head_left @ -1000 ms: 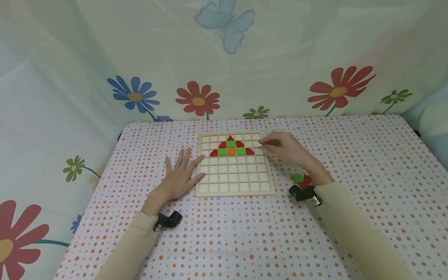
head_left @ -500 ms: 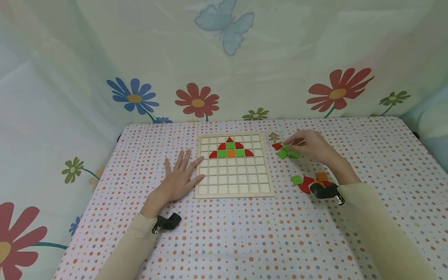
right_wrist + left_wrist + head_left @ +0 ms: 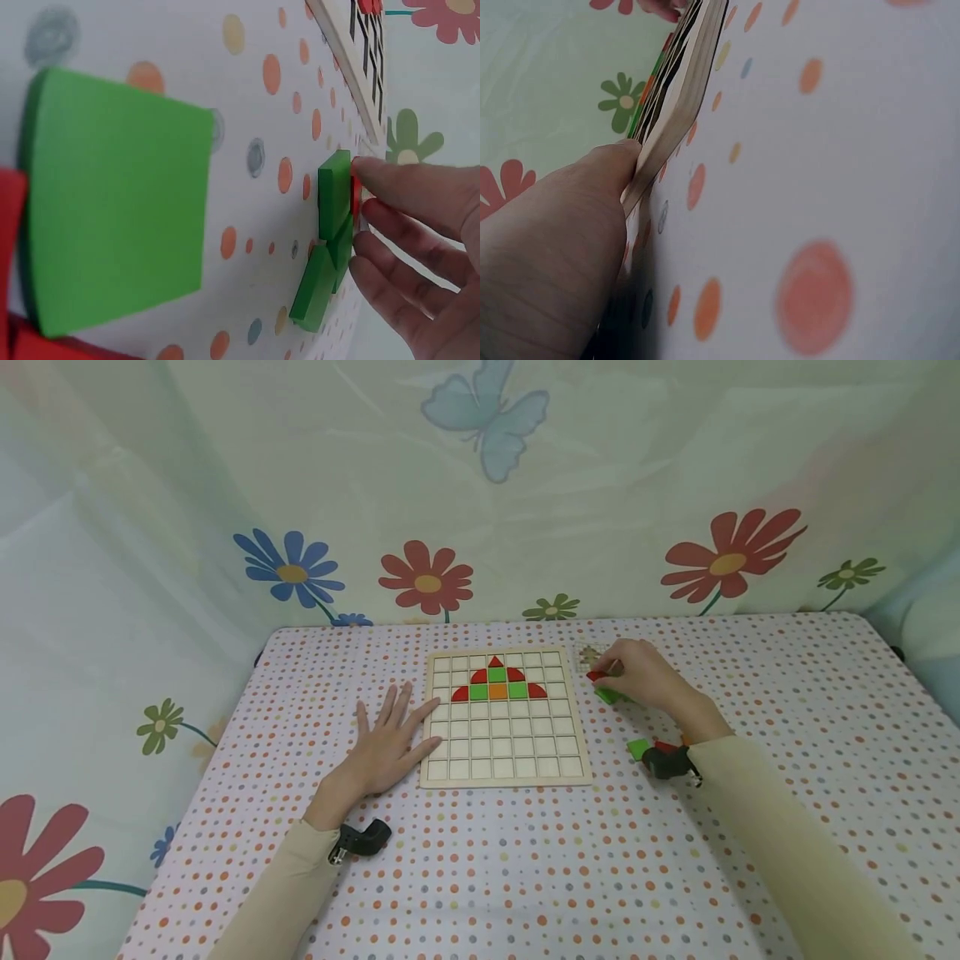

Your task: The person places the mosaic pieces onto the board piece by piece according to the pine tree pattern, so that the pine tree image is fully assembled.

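Observation:
A square wooden grid board (image 3: 491, 747) lies on the table. Red, green and orange tiles (image 3: 497, 675) form a stepped triangle in its upper rows. My left hand (image 3: 382, 750) lies flat with spread fingers, thumb and a fingertip touching the board's left edge; the left wrist view shows the thumb (image 3: 615, 165) against that edge. Right of the board, my right hand (image 3: 637, 672) pinches a red tile (image 3: 356, 191) between thumb and fingers. Several green tiles (image 3: 335, 193) sit just beside those fingers, partly hidden by the hand in the head view.
A small pattern card (image 3: 587, 653) lies beyond the right hand, partly covered. Another group of tiles, with a green square (image 3: 638, 749) and red pieces, lies under the right wrist. Flowered cloth (image 3: 600, 527) hangs behind the dotted table (image 3: 480, 877).
My right hand moved from the board's upper right edge out to the loose tiles, then slightly left onto the red one. The left hand stays in place.

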`<state>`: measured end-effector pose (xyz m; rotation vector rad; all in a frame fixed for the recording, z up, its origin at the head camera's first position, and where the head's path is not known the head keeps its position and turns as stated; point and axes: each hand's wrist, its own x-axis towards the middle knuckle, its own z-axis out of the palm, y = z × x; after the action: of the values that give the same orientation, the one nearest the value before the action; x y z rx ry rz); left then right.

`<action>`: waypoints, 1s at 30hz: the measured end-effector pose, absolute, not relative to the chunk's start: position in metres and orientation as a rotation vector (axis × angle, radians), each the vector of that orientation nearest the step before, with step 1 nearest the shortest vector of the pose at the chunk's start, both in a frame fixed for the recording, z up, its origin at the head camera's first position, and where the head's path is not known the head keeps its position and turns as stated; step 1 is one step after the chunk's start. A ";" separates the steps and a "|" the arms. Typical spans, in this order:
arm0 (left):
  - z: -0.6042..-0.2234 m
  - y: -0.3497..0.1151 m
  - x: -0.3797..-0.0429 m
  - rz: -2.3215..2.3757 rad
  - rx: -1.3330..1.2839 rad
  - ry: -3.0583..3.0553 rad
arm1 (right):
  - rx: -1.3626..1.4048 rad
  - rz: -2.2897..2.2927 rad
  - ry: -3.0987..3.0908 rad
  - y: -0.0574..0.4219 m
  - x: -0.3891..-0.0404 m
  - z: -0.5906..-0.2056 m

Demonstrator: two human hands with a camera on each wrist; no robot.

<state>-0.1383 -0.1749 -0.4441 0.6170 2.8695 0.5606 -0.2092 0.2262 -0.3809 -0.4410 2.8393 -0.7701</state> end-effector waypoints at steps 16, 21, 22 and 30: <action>-0.444 -0.174 -0.138 0.554 0.634 2.879 | -0.350 -0.807 2.842 0.225 -0.208 -0.384; -0.445 -0.174 -0.136 0.557 0.630 2.878 | -0.373 -0.887 2.845 0.223 -0.202 -0.384; -0.446 -0.175 -0.136 0.554 0.629 2.880 | -0.385 -0.901 2.844 0.222 -0.201 -0.384; -0.445 -0.175 -0.138 0.556 0.628 2.881 | -0.499 -1.015 2.831 0.195 -0.195 -0.377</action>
<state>-0.1378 -0.1752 -0.4450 0.6284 2.8812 0.5560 -0.1950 0.1953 -0.3769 -0.4992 2.8314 -1.0152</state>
